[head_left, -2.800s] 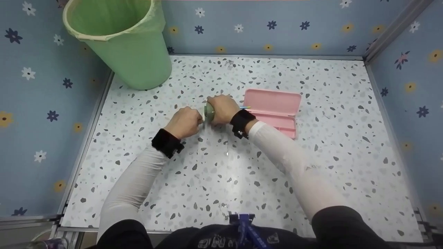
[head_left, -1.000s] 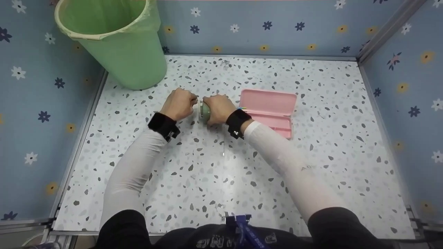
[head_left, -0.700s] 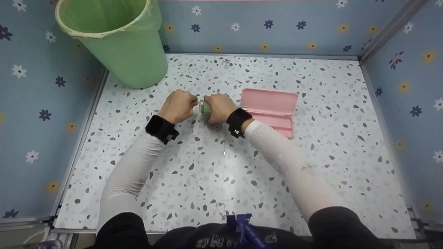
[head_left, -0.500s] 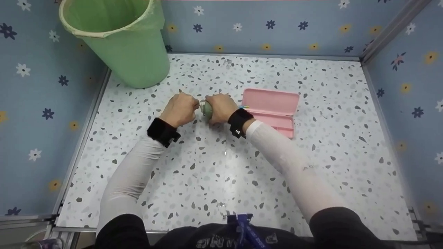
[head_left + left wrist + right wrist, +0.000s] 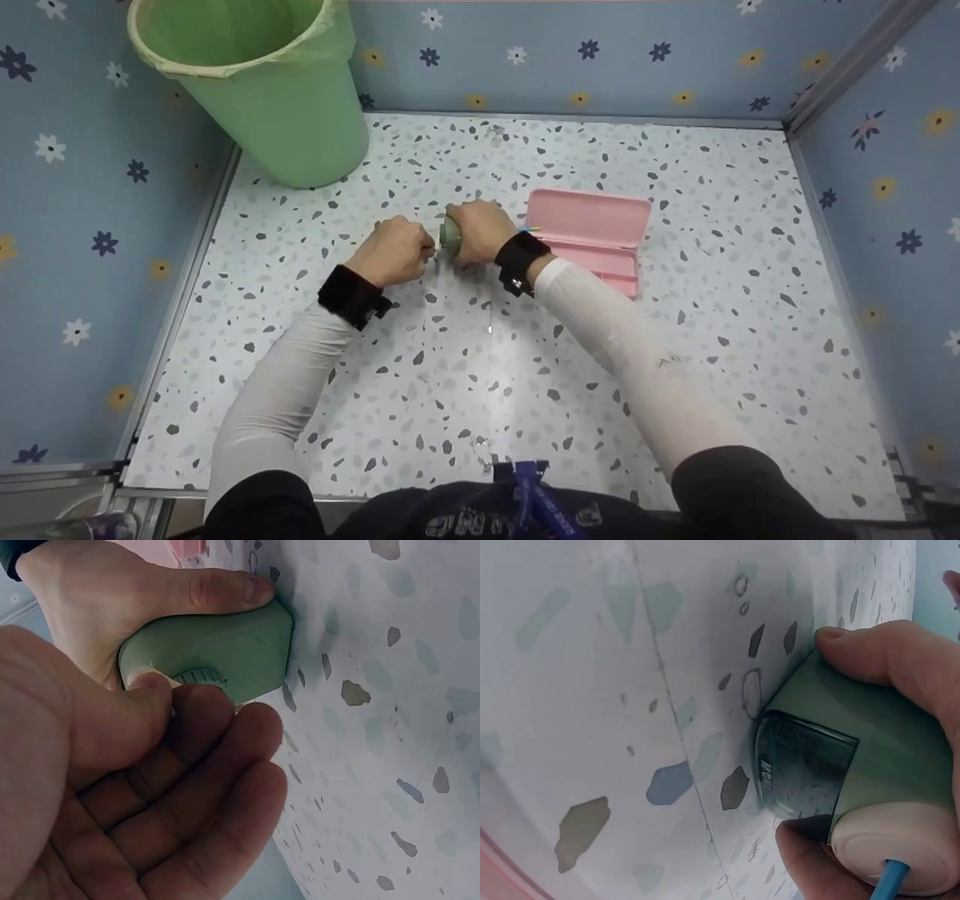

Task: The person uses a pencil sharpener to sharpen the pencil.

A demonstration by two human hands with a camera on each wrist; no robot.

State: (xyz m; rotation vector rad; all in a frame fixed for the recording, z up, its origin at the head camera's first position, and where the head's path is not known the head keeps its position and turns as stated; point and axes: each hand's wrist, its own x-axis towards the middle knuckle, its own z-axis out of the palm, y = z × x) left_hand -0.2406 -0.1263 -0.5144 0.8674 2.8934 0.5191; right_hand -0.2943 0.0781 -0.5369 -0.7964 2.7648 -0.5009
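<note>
While right fingers (image 5: pixel 808 859) grip, left (image 5: pixel 229 821) pinch.

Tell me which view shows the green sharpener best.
The right wrist view: the green sharpener shows large, with its window and a blue pencil in its round face. The left wrist view shows another side, partly behind the left hand; the head view, a small part.

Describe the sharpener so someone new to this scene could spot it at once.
Find the big green bin at the far left of the table, then look right to the right hand. It grips the green sharpener; unlike the bin or pink case, it has a dark window and a blue pencil in its pale collar.
</note>
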